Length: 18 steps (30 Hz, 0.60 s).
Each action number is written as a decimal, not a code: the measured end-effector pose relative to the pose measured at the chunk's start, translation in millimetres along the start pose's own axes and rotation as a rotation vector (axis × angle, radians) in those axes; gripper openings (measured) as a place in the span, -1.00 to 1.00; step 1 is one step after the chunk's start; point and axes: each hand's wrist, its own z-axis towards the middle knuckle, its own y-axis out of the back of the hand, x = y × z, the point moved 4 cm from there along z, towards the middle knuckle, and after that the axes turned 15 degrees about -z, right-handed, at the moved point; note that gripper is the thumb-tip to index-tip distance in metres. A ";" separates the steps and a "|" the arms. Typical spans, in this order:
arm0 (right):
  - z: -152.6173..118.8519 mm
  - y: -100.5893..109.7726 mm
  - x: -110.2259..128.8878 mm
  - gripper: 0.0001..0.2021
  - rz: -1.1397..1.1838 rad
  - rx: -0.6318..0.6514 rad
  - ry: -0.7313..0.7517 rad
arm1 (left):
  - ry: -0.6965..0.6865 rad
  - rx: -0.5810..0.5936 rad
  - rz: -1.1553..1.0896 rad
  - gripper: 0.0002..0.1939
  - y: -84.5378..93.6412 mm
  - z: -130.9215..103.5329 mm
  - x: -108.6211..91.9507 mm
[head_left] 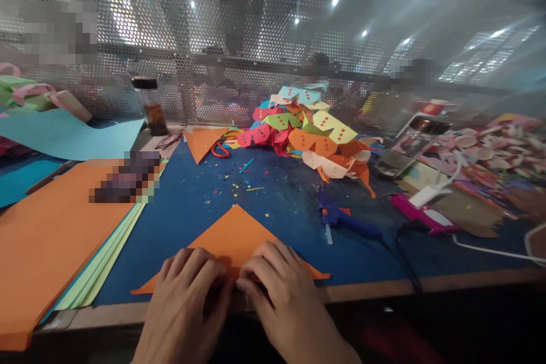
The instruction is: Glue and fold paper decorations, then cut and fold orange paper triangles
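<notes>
An orange sheet of paper (pixel 236 230), folded into a triangle, lies near the table's front edge with its point facing away from me. My left hand (pixel 187 290) has its fingers curled over the near edge, left of the middle. Close beside it, my right hand (pixel 277 284) grips the same edge, thumb and forefinger drawn together. The fingertips of the left hand are partly hidden. Both side corners of the triangle stick out past my hands.
Stacked coloured paper (pixel 63 227) lies left, with a blurred dark object on top. Red-handled scissors (pixel 220 149), an orange triangle (pixel 202 141) and a pile of cut paper shapes (pixel 315 139) sit at the back. To the right are a blue glue gun (pixel 341 217), a power strip (pixel 426 215) and a bottle (pixel 405 148).
</notes>
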 end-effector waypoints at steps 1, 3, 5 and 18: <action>0.2 0.0 0.6 -0.83 0.001 0.005 -0.008 | 0.002 -0.004 0.002 -0.91 -0.1 0.3 -0.2; 0.7 0.4 2.0 -0.83 0.003 0.013 -0.022 | 0.012 -0.003 0.004 -0.91 -0.5 0.9 -0.5; 1.2 1.2 3.2 -0.84 0.000 0.020 -0.034 | 0.029 0.011 0.006 -0.91 -1.0 1.3 -0.6; 0.7 0.5 3.0 -0.84 -0.036 0.059 -0.073 | 0.027 -0.001 0.040 -0.91 -1.3 0.0 1.3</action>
